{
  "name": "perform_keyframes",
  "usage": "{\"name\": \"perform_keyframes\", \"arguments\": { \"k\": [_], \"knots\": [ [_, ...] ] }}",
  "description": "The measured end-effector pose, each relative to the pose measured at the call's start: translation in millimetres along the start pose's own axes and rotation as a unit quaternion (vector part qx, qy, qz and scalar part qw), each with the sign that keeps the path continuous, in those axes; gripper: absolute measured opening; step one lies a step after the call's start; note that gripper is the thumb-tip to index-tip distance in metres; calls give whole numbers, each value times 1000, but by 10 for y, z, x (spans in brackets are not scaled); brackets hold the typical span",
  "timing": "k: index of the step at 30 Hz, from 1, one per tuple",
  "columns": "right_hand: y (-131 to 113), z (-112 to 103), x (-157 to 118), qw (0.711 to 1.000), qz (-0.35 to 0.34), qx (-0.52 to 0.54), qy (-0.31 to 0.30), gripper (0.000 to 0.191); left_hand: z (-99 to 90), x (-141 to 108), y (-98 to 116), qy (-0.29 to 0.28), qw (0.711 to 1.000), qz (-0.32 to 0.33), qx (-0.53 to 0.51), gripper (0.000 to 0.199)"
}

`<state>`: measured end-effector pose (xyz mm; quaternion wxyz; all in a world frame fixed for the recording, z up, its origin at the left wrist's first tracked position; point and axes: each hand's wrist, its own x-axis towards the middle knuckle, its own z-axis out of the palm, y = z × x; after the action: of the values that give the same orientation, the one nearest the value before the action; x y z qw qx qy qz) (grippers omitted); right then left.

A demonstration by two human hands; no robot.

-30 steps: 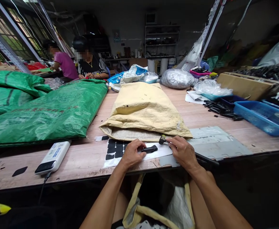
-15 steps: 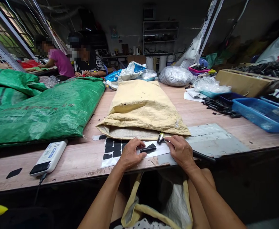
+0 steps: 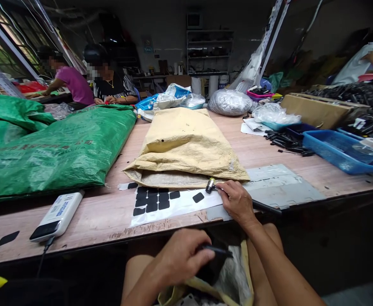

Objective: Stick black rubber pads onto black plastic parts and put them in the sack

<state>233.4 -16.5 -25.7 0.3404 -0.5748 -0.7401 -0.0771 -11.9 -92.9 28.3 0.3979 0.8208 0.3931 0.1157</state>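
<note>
My left hand point(image 3: 184, 255) is below the table edge, closed on a slim black plastic piece point(image 3: 220, 250), over an open yellow woven bag point(image 3: 242, 267) at my lap. On the table my right hand point(image 3: 237, 202) grips a small mallet point(image 3: 210, 185) near its head; the black handle point(image 3: 269, 207) reaches out to the right. Left of the mallet lies a white sheet point(image 3: 180, 208) with rounded black patches point(image 3: 152, 204) stuck on it. Behind it rests a yellow woven sack point(image 3: 186, 144), its mouth facing me.
A green sack point(image 3: 55, 148) and a white power bank point(image 3: 58, 214) with a cable are on the left. At right are a grey plate point(image 3: 278, 187), a blue tray point(image 3: 342, 148) and piled black parts point(image 3: 285, 142). Several people sit farther back.
My left hand has moved from the white sheet down toward me, over the lap bag, carrying the black piece. My right hand stays on the mallet. The view has shifted slightly.
</note>
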Motion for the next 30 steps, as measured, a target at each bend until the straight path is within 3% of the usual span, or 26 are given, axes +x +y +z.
{"name": "perform_keyframes", "arguments": {
  "k": [2,6,8,10,13,17,18,20,23,26,30],
  "knots": [
    [-1,0,-2,1000,1,2,2,23,280,-53,-28,-48,997,-53,25,17],
    [0,0,-1,1000,1,2,6,22,809,29,-283,-100,970,-184,125,27],
    [1,0,-2,1000,1,1,5,22,967,82,-380,-131,955,-217,155,31],
    [2,3,-6,1000,-2,1,4,22,1011,99,-396,-151,950,-218,163,35],
    [6,14,-22,1000,6,-6,14,22,830,92,-279,-154,968,-163,115,37],
    [7,23,-41,999,36,-13,36,19,217,258,-87,-130,990,-44,-12,31],
    [5,22,-43,999,38,-13,35,19,41,356,-77,-104,994,-21,-23,29],
    [-2,16,-45,999,39,-10,30,18,-284,610,-124,20,999,-21,22,28],
    [-7,6,-45,999,38,0,30,16,-628,1038,-283,145,979,-90,112,28],
    [-4,5,-45,999,31,6,33,15,-782,1392,-371,171,969,-98,147,39],
    [-3,9,-48,999,30,5,31,14,-756,1701,-266,199,959,-116,163,45]
  ]
}}
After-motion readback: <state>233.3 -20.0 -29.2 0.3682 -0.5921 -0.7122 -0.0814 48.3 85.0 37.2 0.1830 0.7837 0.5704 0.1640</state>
